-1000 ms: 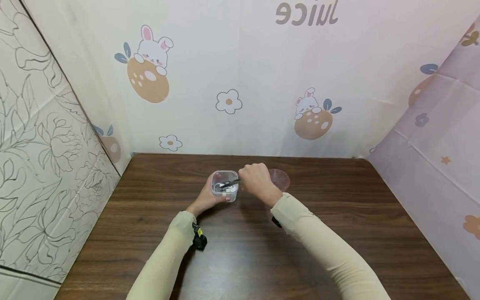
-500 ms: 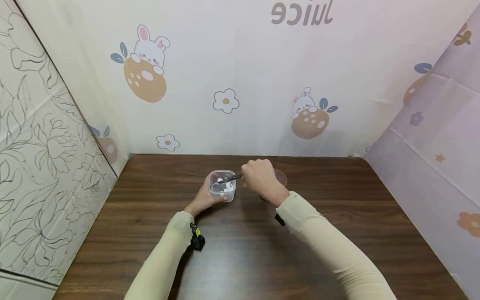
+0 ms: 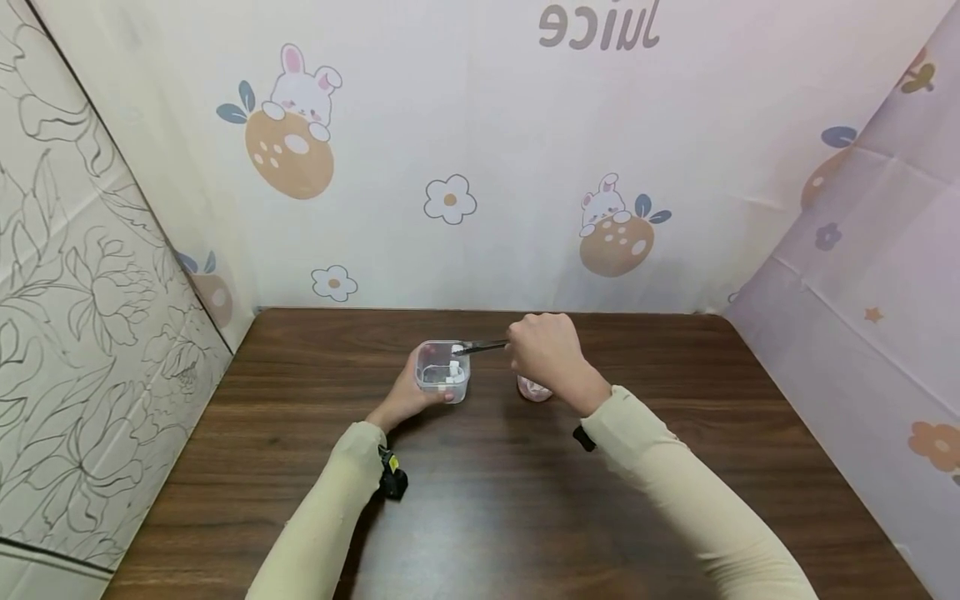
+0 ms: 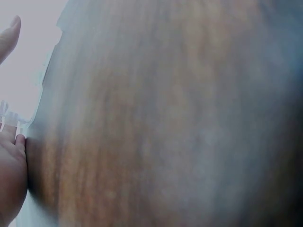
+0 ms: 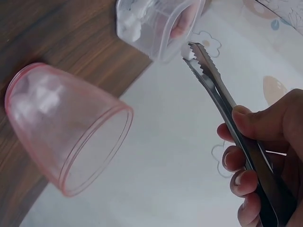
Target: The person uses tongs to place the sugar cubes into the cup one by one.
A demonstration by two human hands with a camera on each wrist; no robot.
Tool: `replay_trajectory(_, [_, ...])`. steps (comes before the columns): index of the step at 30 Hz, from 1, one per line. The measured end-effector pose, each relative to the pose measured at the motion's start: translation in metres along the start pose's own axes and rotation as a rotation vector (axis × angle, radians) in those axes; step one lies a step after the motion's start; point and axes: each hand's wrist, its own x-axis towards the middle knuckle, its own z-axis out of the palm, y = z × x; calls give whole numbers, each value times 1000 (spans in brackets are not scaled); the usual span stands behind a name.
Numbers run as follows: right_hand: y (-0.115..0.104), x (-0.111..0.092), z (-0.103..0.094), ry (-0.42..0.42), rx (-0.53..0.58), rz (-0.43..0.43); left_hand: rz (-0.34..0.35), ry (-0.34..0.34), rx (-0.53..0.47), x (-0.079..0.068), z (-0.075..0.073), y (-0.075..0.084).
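My left hand [image 3: 408, 390] holds a clear plastic container [image 3: 429, 367] on its left side, with the thumb at the front wall. Several small white pieces [image 3: 454, 369] lie in it. My right hand [image 3: 551, 354] grips dark metal tongs [image 3: 486, 346], fingers curled round the handles. In the right wrist view the toothed tong tips pinch a white piece [image 5: 188, 51] by the container's rim. A translucent pink cup [image 5: 61, 118] stands upright beneath my right hand, white pieces showing through its wall. The left wrist view catches only part of the left hand [image 4: 9, 175].
A dark wood-grain table [image 3: 480, 500] carries everything. Behind it hangs a pale patterned backdrop [image 3: 517, 150], and another patterned panel [image 3: 112, 308] rises on the left. The cup stands to the right of the container, partly hidden by the right hand in the head view.
My right hand has moved right, drawing the tong tips from the container's middle to its right rim. More of the cup's lower front shows below the hand. The left hand keeps its hold.
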Motion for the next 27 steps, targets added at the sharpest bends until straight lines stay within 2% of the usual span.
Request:
replay_trajectory(5, [10, -6, -2, 34, 5, 23, 5, -16, -9, 2, -3, 2])
replay_trajectory(11, [22, -6, -3, 49, 7, 49, 58, -38, -65, 0, -10, 23])
replay_trajectory(16, [33, -11, -5, 26, 13, 97, 30, -57, -45, 0, -12, 29])
replay_trajectory(18, [38, -15, -5, 14, 16, 115, 31, -49, -41, 1, -11, 25])
replay_trajectory(24, [55, -27, -8, -10, 18, 162, 35, -31, -32, 10, -9, -3])
replay_trajectory(27, [62, -33, -9, -23, 22, 186, 37, -27, -43, 11, -9, -6])
